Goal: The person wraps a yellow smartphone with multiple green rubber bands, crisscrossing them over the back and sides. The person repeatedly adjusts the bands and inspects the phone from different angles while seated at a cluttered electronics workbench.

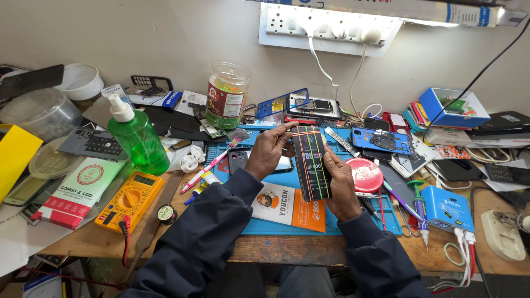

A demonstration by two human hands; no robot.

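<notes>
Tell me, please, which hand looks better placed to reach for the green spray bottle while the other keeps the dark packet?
Probably the left hand: it grips the dark packet at its top edge, on the side towards the green spray bottle. The right hand cradles the packet's lower right side, farther away.

Flat black rectangular package (311, 163) with thin coloured stripes, held upright and slightly tilted above the blue work mat (287, 221), gripped at both long edges.

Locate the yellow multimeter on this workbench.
In the head view the yellow multimeter lies left of the left hand, below the green spray bottle and near the bench's front edge.
</notes>
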